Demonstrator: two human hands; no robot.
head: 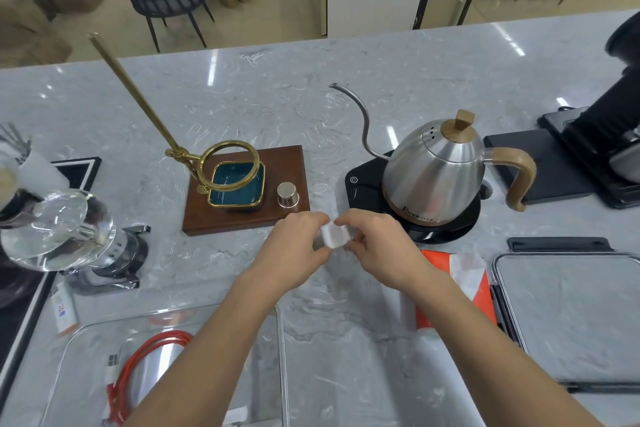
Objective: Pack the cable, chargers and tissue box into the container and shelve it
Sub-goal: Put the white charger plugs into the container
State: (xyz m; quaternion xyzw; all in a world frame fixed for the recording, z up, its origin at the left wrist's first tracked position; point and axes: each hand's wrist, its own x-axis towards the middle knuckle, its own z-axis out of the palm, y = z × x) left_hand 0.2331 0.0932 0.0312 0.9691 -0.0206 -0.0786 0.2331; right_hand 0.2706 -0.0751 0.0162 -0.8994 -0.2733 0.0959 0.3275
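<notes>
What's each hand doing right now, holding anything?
Left hand: pinching the white charger from its left side.
Right hand: fingers curled on the same white charger from the right.

Single head view: looking forward and down from above, facing across tabletop [346,107], close over both forearms, room beyond.

- Two forearms enter from the bottom edge, both bare up to the frame's edge; no sleeve shows.
- The left hand [294,246] wears no glove, ring or watch.
- The right hand [375,246] is likewise bare, wrist unadorned.
- The fingers [360,218] look slim, with short nails.
</notes>
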